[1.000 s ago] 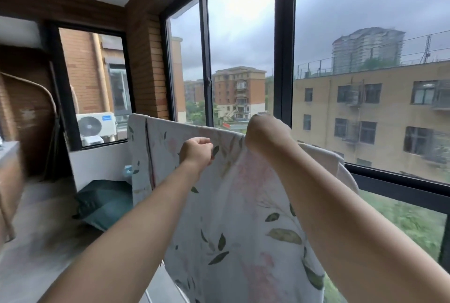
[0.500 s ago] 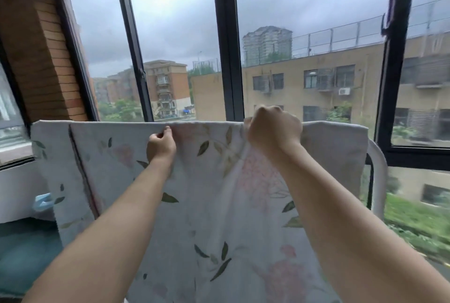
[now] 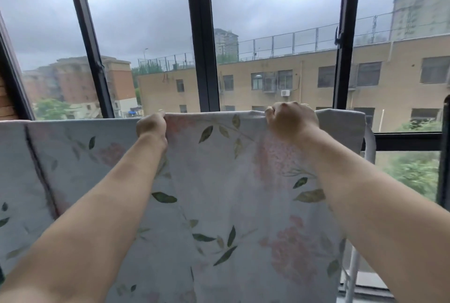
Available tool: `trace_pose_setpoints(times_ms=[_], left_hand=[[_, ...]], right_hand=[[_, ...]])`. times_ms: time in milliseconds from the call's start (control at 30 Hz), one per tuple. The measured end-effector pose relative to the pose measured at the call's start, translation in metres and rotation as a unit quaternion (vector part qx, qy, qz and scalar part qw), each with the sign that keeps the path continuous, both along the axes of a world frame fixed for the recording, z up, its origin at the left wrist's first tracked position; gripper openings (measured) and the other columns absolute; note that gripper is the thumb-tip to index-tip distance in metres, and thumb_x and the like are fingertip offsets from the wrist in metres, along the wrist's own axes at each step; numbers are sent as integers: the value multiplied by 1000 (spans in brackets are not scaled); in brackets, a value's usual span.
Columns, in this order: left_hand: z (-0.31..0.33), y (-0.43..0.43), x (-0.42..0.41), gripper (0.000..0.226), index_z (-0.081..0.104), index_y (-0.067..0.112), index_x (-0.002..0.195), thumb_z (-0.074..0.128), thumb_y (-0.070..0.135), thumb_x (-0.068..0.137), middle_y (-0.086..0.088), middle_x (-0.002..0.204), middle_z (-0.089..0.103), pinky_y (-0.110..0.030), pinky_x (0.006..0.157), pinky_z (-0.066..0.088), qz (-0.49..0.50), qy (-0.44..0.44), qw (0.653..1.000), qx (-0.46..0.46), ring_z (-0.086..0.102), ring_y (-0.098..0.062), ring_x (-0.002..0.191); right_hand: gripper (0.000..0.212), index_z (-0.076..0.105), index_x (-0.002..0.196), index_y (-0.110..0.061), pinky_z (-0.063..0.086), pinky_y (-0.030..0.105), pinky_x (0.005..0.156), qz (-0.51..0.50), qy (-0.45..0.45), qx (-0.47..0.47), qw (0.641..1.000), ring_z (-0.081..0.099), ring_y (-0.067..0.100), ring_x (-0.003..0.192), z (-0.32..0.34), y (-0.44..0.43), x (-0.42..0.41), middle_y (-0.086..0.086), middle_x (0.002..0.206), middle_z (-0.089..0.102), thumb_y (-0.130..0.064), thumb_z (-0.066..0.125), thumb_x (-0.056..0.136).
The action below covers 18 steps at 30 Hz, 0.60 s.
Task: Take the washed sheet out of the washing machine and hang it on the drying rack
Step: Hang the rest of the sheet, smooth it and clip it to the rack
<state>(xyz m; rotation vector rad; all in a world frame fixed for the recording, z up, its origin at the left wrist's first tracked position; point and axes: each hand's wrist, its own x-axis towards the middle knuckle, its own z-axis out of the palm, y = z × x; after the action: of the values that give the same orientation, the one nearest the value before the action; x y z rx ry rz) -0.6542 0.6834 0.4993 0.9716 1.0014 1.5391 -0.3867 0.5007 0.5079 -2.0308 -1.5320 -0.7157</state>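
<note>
Since a second ago you've turned square to the window (image 3: 202,34), and the sheet (image 3: 219,181) hangs flat over the drying rack (image 3: 370,143). Your left hand (image 3: 151,127) and right hand (image 3: 291,121) each clench its top fold. Likely damp, limp and heavy, so grip that fold further outward from each hand.

Beyond panes split by black window bars (image 3: 204,59), a long tan building (image 3: 304,76) with a wire fence (image 3: 280,44) along its roof (a white air-conditioner unit (image 3: 285,92) sits on its wall) stands under a grey cloudy sky (image 3: 146,10), with a red-brick block (image 3: 73,83) at left and green trees (image 3: 414,171) at lower right.
</note>
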Motion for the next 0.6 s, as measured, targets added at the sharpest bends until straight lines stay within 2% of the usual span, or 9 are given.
trace_pose_setpoints(times_ms=[100, 167, 233, 333, 367, 433, 533, 600], left_hand=[[1, 3, -9, 36, 68, 3, 110, 72, 22, 79, -6, 110, 71, -43, 93, 56, 37, 9, 999, -1, 69, -21, 98], [2, 2, -14, 29, 69, 4, 102, 73, 25, 82, -6, 112, 70, -40, 95, 55, 62, 32, 998, -9, 68, -20, 101], [5, 0, -15, 23, 66, 7, 87, 75, 29, 82, -4, 106, 69, -39, 94, 55, 83, 48, 995, -1, 67, -20, 99], [11, 0, -16, 27, 68, 7, 99, 75, 29, 84, -1, 101, 62, -31, 93, 53, 119, 111, 987, 15, 62, -18, 94], [13, 0, -15, 24, 68, 10, 96, 75, 29, 85, -1, 99, 61, -27, 89, 51, 135, 135, 981, 21, 60, -17, 92], [18, -4, -17, 22, 67, 12, 83, 74, 32, 85, -3, 99, 66, -25, 83, 49, 167, 188, 967, 32, 63, -19, 90], [16, -4, -18, 33, 74, 8, 93, 73, 40, 84, -12, 105, 73, -30, 90, 52, 206, 318, 923, 66, 68, -28, 99], [10, -3, -15, 36, 71, 7, 98, 72, 41, 85, -14, 106, 72, -32, 92, 50, 213, 357, 904, 98, 66, -31, 103]], right_hand=[[64, 64, 87, -18, 38, 40, 82, -7, -10, -14, 1000, 58, 27, 79, -2, 3, 1, 12, 93, 70, -50, 11, 104], [70, 65, 89, -17, 39, 41, 87, -11, -10, -26, 1000, 61, 28, 86, -1, 4, 1, 12, 96, 70, -54, 7, 103], [69, 65, 93, -17, 38, 41, 88, -14, -11, -31, 999, 62, 29, 92, 0, 5, 2, 13, 101, 70, -54, 8, 103], [66, 63, 91, -19, 35, 40, 83, -19, -17, -33, 999, 59, 27, 88, 0, 8, 0, 11, 100, 70, -54, 8, 103], [65, 61, 88, -21, 34, 39, 80, -20, -19, -30, 999, 58, 26, 85, -1, 9, 1, 10, 98, 70, -54, 7, 103], [64, 59, 85, -22, 34, 38, 78, -23, -32, -22, 999, 57, 25, 82, -4, 12, 0, 9, 96, 70, -54, 7, 103], [66, 64, 89, -20, 35, 40, 83, -37, -41, -15, 998, 58, 26, 85, -7, 15, 1, 9, 97, 70, -52, 8, 103], [69, 69, 97, -17, 35, 42, 88, -54, -42, -15, 998, 60, 29, 92, -8, 17, 2, 11, 100, 70, -50, 8, 104]])
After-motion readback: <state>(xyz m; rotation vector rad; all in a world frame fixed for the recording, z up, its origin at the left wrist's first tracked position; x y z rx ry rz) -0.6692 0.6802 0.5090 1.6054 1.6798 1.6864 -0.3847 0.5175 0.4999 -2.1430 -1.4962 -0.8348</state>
